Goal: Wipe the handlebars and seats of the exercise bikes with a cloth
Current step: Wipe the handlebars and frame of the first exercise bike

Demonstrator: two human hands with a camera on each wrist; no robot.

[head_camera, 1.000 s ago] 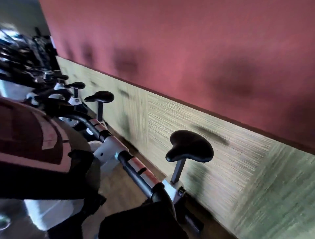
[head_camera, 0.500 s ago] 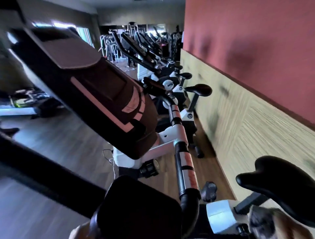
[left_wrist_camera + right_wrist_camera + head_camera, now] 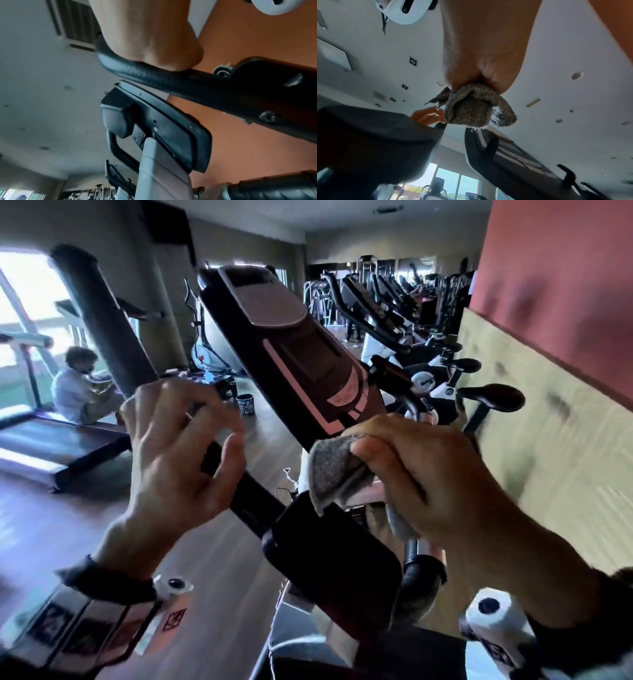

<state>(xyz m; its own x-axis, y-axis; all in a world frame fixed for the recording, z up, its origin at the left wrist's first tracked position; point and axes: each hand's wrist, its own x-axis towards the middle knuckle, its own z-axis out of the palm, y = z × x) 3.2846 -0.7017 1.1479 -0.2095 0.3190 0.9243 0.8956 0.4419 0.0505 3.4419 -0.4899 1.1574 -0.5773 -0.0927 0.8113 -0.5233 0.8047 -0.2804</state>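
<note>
The nearest bike's long black left handlebar (image 3: 113, 330) runs down to a black centre block (image 3: 335, 559) below the tilted console (image 3: 301, 347). My left hand (image 3: 226, 433) lies across this bar. Its heel rests on the handlebar (image 3: 171, 82) in the left wrist view, while the fingers curve loosely above it. My right hand (image 3: 373, 460) grips a bunched grey cloth (image 3: 334, 474) just under the console's lower end, above the centre block. The cloth (image 3: 471, 108) bulges out of the fist in the right wrist view. The right grip (image 3: 423, 570) sits below that hand.
More exercise bikes (image 3: 428, 361) stand in a row along the red and beige wall (image 3: 548, 440), the nearest black seat (image 3: 493, 398) just beyond my right hand. A treadmill (image 3: 51, 446), a seated person (image 3: 75, 385) and a small can (image 3: 245, 404) are on the floor to the left.
The view has swung left from the wall and seat to the console. Both hands have come up into view, the left onto the handlebar, the right with the cloth beneath the console.
</note>
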